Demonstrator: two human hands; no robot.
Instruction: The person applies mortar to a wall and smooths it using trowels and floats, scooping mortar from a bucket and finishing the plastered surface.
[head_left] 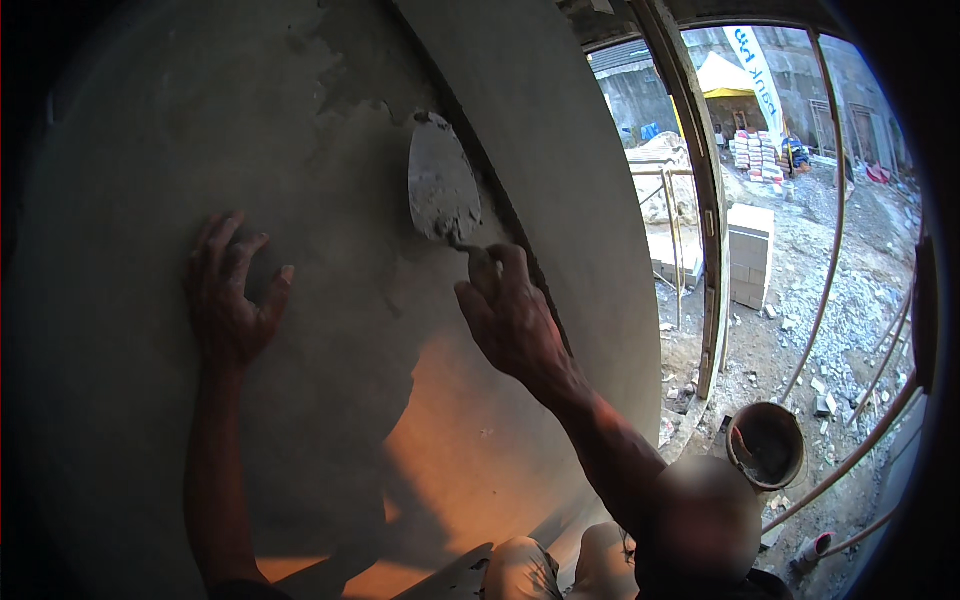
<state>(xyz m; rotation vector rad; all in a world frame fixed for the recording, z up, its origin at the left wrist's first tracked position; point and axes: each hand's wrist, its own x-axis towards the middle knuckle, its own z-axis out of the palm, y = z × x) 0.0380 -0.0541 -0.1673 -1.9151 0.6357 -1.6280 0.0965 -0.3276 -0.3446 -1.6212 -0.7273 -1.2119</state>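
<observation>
My left hand (230, 285) rests with spread fingers on the grey plastered wall (120, 250), at the left of the view. My right hand (505, 310) grips a trowel by its handle. The trowel's pointed steel blade (443, 175), smeared with mortar, lies at or close against the plaster, just left of a long dark groove (465, 130) that runs down the wall. An orange patch of light falls on the lower wall (450, 430).
A post (712, 300) and thin poles (835, 230) stand at the opening on the right. A bucket (765, 443) sits at lower right. Beyond are stacked grey blocks (750, 255), rubble ground (845, 340), piled sacks (755, 155) and a canopy (725, 75). My knees (520, 565) show below.
</observation>
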